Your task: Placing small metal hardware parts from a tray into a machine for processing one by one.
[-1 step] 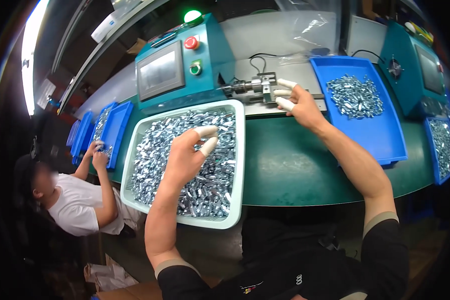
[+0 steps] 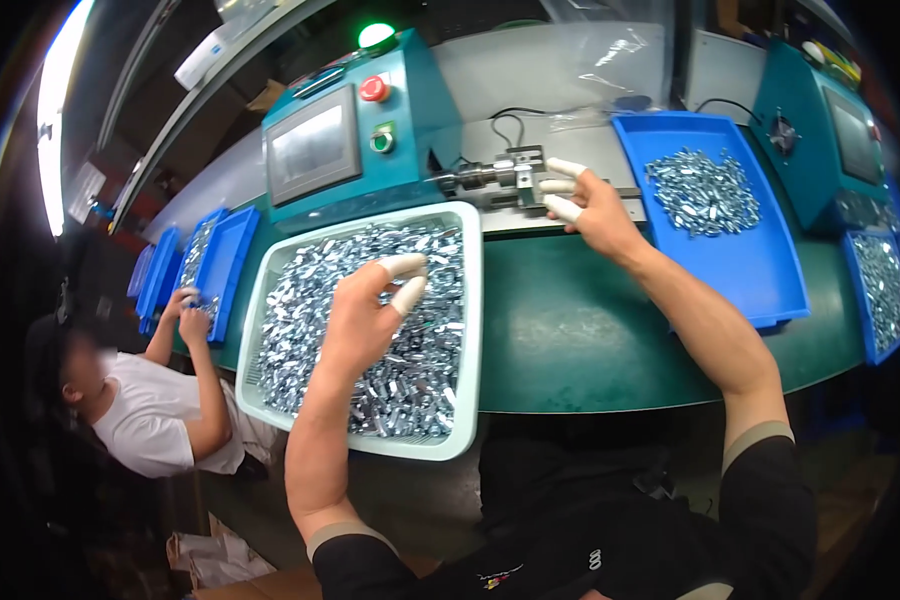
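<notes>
My left hand hovers above a pale green plastic basket heaped with small shiny metal parts. Its thumb and forefinger, in white finger cots, are bent together; whatever lies between them is too small to make out. My right hand is up at the metal clamping fixture of a teal bench machine. White cots cover its fingertips too. Those fingers are stretched out and apart beside the fixture, with nothing visible in them. Whether they touch it I cannot tell.
A blue tray with a pile of metal parts lies right of the fixture. Further right stand a second teal machine and another blue tray. At the left, a person in a white shirt works over blue trays.
The whole view has shifted slightly. Both hands keep nearly the same pose and place relative to the basket and the fixture.
</notes>
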A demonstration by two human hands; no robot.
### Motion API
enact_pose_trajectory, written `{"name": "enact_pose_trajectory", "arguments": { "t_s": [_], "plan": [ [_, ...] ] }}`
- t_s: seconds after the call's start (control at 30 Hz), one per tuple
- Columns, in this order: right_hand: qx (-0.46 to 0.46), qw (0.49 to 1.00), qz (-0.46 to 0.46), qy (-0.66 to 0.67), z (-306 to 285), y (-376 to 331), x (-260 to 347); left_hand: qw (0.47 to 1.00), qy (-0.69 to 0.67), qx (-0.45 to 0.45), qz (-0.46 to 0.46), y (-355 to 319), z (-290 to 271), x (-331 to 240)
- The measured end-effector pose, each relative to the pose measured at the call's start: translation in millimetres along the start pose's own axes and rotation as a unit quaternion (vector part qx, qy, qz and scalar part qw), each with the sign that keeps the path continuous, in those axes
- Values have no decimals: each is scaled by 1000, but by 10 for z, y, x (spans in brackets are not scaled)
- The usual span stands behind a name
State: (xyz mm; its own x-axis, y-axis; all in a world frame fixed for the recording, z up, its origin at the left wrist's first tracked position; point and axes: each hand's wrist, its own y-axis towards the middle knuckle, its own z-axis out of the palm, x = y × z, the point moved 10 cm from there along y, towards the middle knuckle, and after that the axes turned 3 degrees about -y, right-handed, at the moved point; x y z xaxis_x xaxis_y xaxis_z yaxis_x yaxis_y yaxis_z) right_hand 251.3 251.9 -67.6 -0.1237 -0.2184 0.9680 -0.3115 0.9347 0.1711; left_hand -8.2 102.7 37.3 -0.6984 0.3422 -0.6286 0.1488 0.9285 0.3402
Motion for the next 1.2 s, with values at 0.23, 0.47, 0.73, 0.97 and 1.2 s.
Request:
{"name": "enact_pose_trajectory", "arguments": {
  "t_s": [0.23, 0.47, 0.73, 0.97, 1.2],
  "plan": [
    [-22, 1000, 1, -11, -43, 11, -92, 1000, 2, -1, 11, -39, -15, -33],
    [-114, 990, -11, -78, -292, -38, -66, 1000, -3, -3, 18, -38, -29, -63],
    [-159, 969, -25, -186, -375, 128, 65, 1000, 16, -7, 11, -11, -36, -32],
    [-103, 874, 48, -473, -213, 626, 269, 1000, -2, -12, 12, -7, -46, -25],
    [-112, 828, -25, -549, -129, 699, 535, 999, -5, -25, 38, -57, -64, -57]
  ]
}}
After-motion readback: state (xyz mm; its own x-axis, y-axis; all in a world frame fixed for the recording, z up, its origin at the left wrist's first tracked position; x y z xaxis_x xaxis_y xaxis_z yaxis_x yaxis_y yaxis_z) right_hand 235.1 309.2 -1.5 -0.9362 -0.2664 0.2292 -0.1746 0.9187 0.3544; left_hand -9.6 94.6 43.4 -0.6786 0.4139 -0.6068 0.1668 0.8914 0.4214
